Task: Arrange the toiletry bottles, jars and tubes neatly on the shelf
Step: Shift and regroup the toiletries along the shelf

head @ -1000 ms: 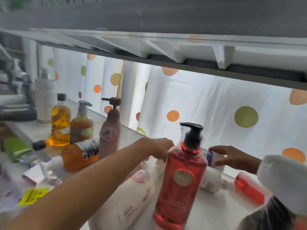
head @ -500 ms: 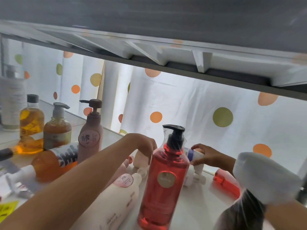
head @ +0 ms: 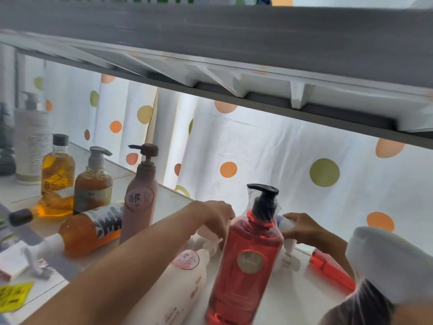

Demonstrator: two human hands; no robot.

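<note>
Several bottles crowd one white shelf [head: 293,301] — dotted curtain [head: 269,148] behind

Red pump bottle [head: 246,261] hides most of the white bottle [head: 284,225] in the right hand [head: 302,227], also the left hand [head: 218,216] fingertips, so neither grip can be read. Tall white bottle [head: 31,141] far left is blurred, label illegible. Yellow sheet [head: 14,295] cut off by the left edge.

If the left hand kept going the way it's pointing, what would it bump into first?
Probably the white pump bottle behind the red pump bottle. The left hand points right; depth is unclear.
</note>
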